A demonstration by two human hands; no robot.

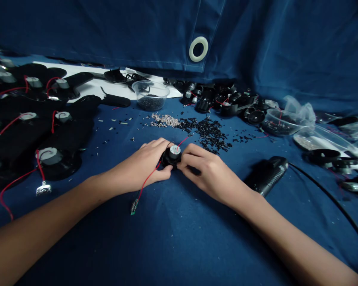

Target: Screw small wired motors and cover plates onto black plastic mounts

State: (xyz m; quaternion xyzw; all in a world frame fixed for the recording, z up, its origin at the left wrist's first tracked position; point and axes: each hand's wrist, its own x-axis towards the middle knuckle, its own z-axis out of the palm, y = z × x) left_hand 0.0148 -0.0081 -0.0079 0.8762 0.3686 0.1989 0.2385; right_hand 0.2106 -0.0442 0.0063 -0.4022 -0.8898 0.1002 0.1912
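Observation:
My left hand (149, 163) is wrapped round the left side of a small black round motor housing (170, 160) on the blue cloth. A silver-white motor (175, 150) stands up from its middle, with red wires coming off it. One red wire runs down under my left hand to a small green circuit board (134, 207) lying on the cloth. At the right edge of the housing, my right hand (201, 165) has its fingers pinched together. Whatever sits between those fingertips is hidden.
Behind my hands lie heaps of silver screws (165, 120) and small black parts (210, 133). A clear tub (150, 95) stands at the back. Black motor units (49, 157) crowd the left. On the right lies a black corded tool (270, 174), with another clear tub (282, 122) beyond.

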